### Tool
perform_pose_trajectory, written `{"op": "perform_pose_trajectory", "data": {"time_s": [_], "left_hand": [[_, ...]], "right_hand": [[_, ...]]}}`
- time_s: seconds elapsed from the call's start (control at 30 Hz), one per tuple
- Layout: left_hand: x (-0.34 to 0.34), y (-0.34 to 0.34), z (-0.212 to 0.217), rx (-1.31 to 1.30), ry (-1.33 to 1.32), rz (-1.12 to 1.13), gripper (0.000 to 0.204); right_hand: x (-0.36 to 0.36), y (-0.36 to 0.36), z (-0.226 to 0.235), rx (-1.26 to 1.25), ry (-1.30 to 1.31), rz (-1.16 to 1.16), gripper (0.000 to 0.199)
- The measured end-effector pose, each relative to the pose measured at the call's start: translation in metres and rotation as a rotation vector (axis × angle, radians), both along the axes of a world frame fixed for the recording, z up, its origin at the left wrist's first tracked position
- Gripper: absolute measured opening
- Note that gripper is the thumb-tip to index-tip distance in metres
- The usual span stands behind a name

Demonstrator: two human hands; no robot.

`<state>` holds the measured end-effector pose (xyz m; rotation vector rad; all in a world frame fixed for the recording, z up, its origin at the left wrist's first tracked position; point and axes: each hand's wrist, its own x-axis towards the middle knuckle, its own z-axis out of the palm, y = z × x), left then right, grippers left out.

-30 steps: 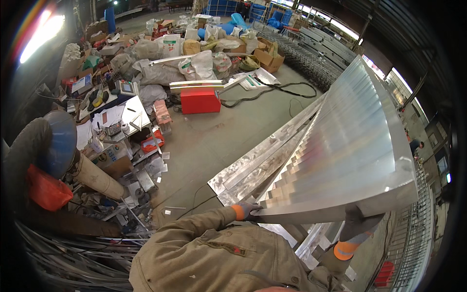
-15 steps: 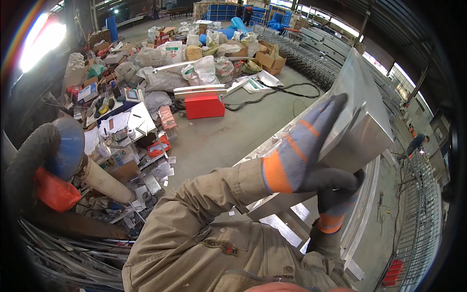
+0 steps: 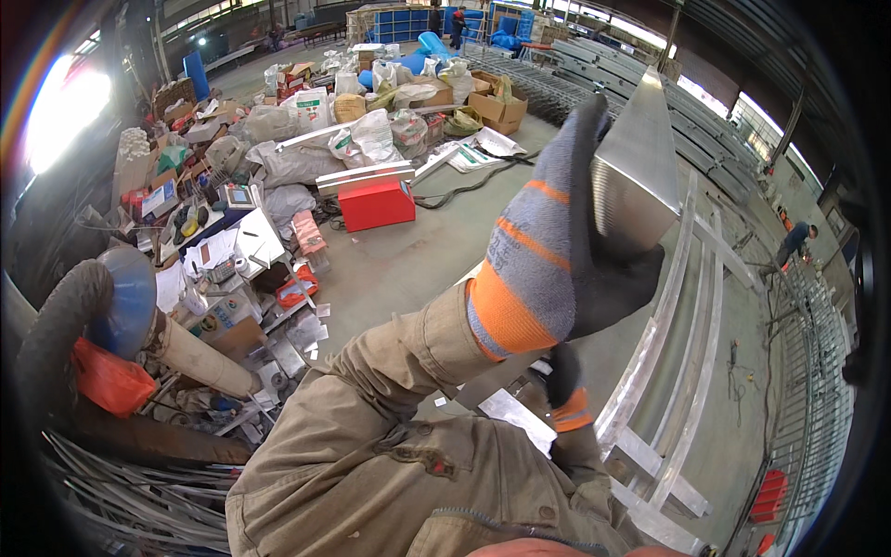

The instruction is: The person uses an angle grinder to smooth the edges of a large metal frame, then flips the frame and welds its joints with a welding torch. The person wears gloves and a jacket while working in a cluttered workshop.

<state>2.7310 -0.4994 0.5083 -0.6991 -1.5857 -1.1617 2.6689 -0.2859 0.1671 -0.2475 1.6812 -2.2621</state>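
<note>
A shiny square metal tube (image 3: 645, 148) is raised in front of me, tilted up and pointing away toward the back right. My left hand (image 3: 580, 241), in a grey and orange glove with dark palm and fingers, is closed around it. The dark fingers curl beneath the tube's near end, while others lie up along its left side. Lower down, behind my left forearm, is my right hand (image 3: 563, 379) in a matching glove. Its fingers are partly hidden, so I cannot tell what it holds. Beneath it lie bright flat metal pieces (image 3: 520, 418).
Long metal rails (image 3: 650, 357) form a frame at the right, beside a barred metal panel (image 3: 812, 371). A worker (image 3: 794, 246) crouches beyond. At left stand a cluttered table (image 3: 264, 237), a red box-shaped machine (image 3: 376, 204) and a thick hose (image 3: 56, 325). Bags (image 3: 367, 139) are piled behind.
The metal tube has turned and shifted left along with my left hand. My right hand, formerly near the tube's underside, has moved down and left, away from the left hand.
</note>
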Motion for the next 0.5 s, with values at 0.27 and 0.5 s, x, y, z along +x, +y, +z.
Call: {"op": "perform_pose_trajectory", "data": {"time_s": [0.27,0.5], "left_hand": [[0.006,0.004,-0.001,-0.094,0.043,0.264,0.123],[0.019,0.018,0.003,0.187,-0.334,-0.116,0.115]], "right_hand": [[0.056,-0.018,-0.2,0.024,-0.981,0.438,0.1],[0.074,-0.067,-0.187,-0.539,-1.114,0.289,0.117]]}}
